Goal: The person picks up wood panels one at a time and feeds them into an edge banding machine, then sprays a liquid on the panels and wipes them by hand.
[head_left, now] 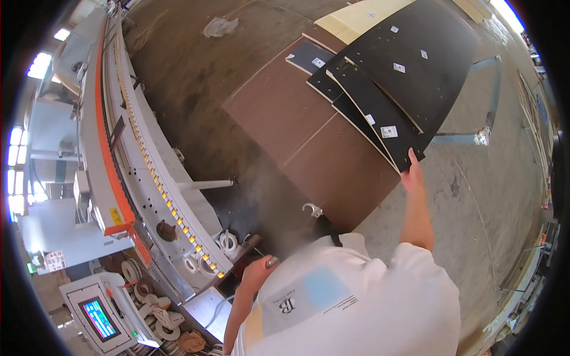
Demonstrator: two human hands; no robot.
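Note:
My right hand grips the near corner of a black panel, thumb on top and the other fingers hidden at its edge. White labels are stuck on the panel. It lies overlapping other dark panels on a large brown board. Down by the machine's near end, my left hand is closed around a short grey tool, mostly covered by the fingers; its kind cannot be made out. A pale haze hangs just beyond that hand.
Along the left runs a long edge-banding machine with an orange rail and yellow pads. A control screen stands near rolls of edge tape. A grey metal frame sits right of the panels. Crumpled plastic lies on the floor.

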